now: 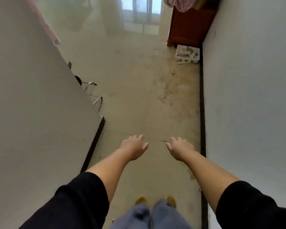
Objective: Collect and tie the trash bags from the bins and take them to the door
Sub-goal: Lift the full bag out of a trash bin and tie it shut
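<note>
No trash bag or bin shows in the head view. My left hand (pixel 134 147) and my right hand (pixel 180 148) are stretched out in front of me over the floor, palms down. Both hold nothing and their fingers are loosely apart. Black sleeves cover my upper arms. Below them I see my blue trousers and yellow slippers (pixel 155 199) on the tiled floor.
I stand in a narrow passage between a white wall on the left (pixel 31 113) and one on the right (pixel 251 96). A metal wire rack (pixel 92 93) pokes out past the left wall's corner. Ahead on the right stand a brown wooden cabinet (pixel 190 27) and a white foam tray (pixel 187 54) on the floor.
</note>
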Action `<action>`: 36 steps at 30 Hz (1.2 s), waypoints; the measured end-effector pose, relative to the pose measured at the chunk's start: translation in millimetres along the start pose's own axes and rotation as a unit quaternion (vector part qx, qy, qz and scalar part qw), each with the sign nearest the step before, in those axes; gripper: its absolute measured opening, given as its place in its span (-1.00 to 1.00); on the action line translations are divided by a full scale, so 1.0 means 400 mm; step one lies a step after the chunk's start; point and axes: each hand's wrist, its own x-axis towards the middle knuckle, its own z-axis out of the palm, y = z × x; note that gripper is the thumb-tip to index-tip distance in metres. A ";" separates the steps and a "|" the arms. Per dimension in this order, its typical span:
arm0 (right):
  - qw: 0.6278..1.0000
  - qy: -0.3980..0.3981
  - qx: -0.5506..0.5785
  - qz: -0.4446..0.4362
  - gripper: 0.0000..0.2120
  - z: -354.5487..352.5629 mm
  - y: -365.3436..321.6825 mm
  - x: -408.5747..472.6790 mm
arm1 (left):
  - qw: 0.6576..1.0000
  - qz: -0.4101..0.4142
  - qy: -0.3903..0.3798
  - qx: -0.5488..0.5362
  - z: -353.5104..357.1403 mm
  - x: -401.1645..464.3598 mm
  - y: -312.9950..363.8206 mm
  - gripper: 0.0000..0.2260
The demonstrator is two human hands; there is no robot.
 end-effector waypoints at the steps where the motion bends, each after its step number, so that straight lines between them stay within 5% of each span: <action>1: 1.000 -0.007 -0.004 0.003 -0.53 -0.006 -0.005 0.009 | 1.000 -0.006 -0.008 -0.001 -0.006 0.010 -0.008 -0.52; 12: 0.999 -0.029 -0.011 0.011 -0.50 -0.140 0.038 0.203 | 0.998 -0.014 -0.043 -0.037 -0.104 0.234 0.017 -0.55; 26: 0.996 -0.014 -0.077 -0.039 -0.50 -0.680 0.170 0.712 | 0.993 -0.035 0.012 -0.114 -0.527 0.749 0.158 -0.53; 36: 0.984 -0.015 -0.148 -0.102 -0.49 -0.960 -0.141 1.095 | 0.972 -0.109 0.064 -0.196 -0.809 1.021 -0.119 -0.52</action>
